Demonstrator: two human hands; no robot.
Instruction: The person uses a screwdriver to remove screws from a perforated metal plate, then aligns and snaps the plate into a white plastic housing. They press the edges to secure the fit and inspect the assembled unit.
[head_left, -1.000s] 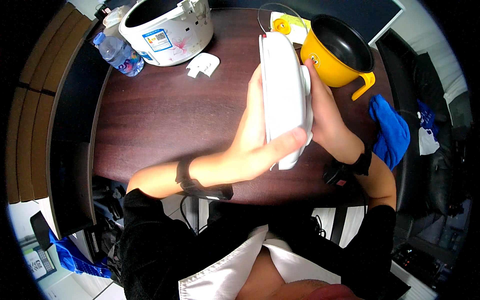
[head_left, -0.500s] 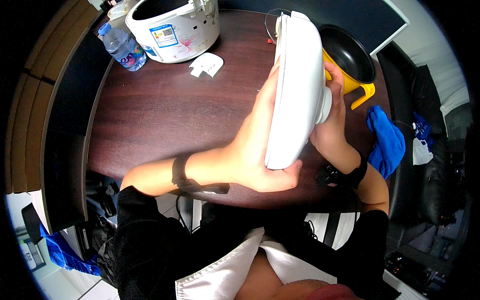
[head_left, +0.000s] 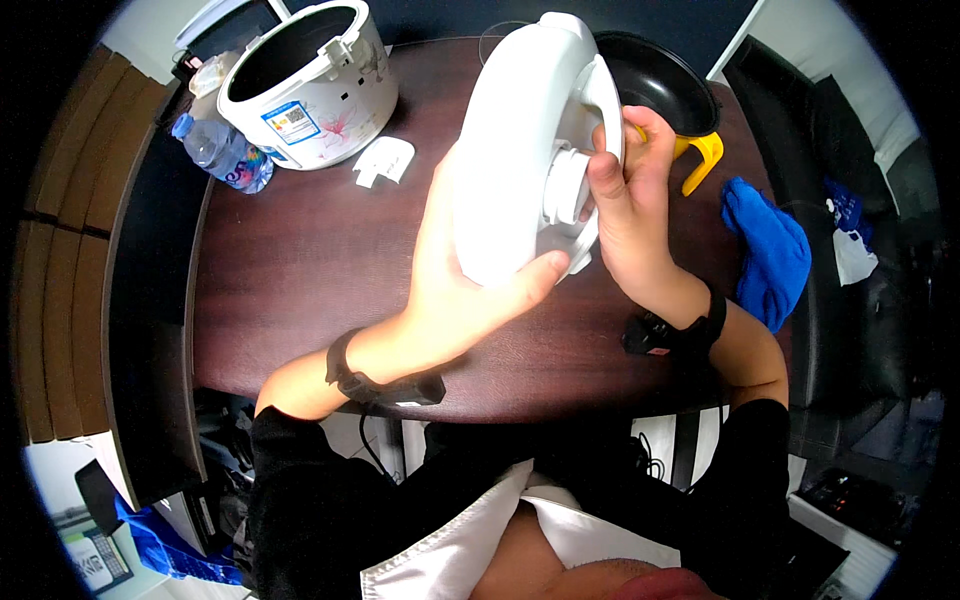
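I hold a white rice cooker lid up on its edge over the table. My left hand is wrapped round its left side and lower rim, with the thumb on the near edge. My right hand pinches the curved white strip along the lid's right side, thumb near a round ribbed white knob. Whether that strip is loose from the lid, I cannot tell. Behind to the left stands the white rice cooker body with a flower print, its top uncovered. A small white plastic piece lies in front of it.
A water bottle with a blue cap stands left of the cooker. At the back right is a black pan with a yellow handle. A blue cloth hangs over the table's right edge. Dark shelving borders the left.
The lid has shifted left and turned, bringing its curved strip and ribbed knob into sight. My right hand has moved from beside the knob to the strip. The whole view has shifted slightly.
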